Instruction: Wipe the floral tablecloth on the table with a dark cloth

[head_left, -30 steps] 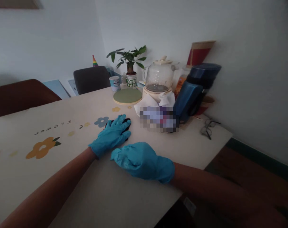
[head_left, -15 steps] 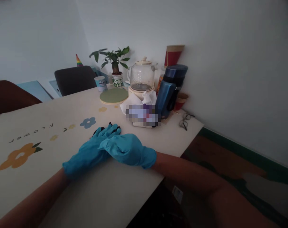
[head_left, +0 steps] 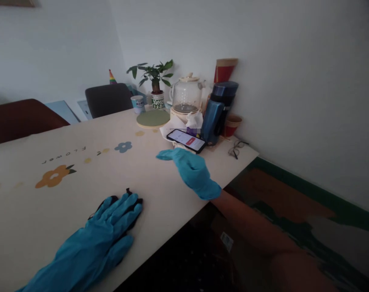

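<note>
My left hand [head_left: 108,227], in a blue glove, lies flat on the table with its fingers stretched out. Under its fingers is a crumpled black item [head_left: 139,201], mostly covered, so its kind does not show. My right hand [head_left: 193,170], gloved in blue too, hovers over the table in front of a phone [head_left: 187,140]. One finger points left while the others are curled in; nothing shows in them. The phone rests tilted on a white pack with tissue, its lit screen bearing a red button.
Behind the phone stand a blue flask [head_left: 213,121], a glass kettle [head_left: 187,95] and paper cups [head_left: 232,126]. A green round mat [head_left: 154,118], a tin [head_left: 138,104] and a potted plant [head_left: 156,87] are farther back. Eyeglasses [head_left: 236,150] lie by the table's right edge.
My right hand has lifted off my left and moved right, up to the phone. My left hand and the black item appear lower and nearer as the view shifts.
</note>
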The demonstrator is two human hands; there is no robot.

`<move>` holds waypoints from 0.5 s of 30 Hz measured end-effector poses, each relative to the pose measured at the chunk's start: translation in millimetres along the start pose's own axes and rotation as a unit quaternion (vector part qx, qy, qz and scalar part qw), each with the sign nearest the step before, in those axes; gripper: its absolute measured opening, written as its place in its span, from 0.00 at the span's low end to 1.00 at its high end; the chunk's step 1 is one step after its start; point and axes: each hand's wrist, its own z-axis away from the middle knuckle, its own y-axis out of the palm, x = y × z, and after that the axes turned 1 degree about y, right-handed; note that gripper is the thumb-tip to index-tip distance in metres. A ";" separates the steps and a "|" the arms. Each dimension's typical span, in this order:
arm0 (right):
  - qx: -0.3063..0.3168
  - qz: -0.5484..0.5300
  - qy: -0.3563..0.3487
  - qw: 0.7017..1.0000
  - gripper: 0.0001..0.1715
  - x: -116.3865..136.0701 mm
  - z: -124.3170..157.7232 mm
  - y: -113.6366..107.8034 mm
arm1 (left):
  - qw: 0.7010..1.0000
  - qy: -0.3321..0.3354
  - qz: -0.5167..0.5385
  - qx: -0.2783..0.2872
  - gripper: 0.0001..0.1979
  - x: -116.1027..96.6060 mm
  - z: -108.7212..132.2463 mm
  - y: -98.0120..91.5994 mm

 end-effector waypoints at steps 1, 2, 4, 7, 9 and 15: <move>-0.034 0.002 0.003 0.999 0.32 1.4 3.5 -10.5 | 1.000 -0.009 -0.007 0.003 0.45 3.9 8.6 1.4; -0.071 0.009 0.009 0.997 0.33 2.3 7.4 -21.4 | 1.000 -0.019 -0.010 0.008 0.45 10.0 16.6 3.2; -0.149 0.025 0.033 0.988 0.36 2.5 15.4 -42.5 | 0.999 -0.043 0.002 0.026 0.45 28.4 30.5 7.0; -0.277 0.047 0.076 0.957 0.37 1.1 27.4 -66.7 | 0.991 -0.107 0.047 0.057 0.44 67.1 45.1 10.2; -0.344 0.061 0.103 0.931 0.35 -0.7 34.4 -75.0 | 0.981 -0.164 0.075 0.070 0.41 94.8 50.3 8.1; -0.369 0.065 0.129 0.918 0.27 -17.9 46.9 -74.4 | 0.950 -0.286 0.103 0.069 0.40 155.1 48.0 -22.3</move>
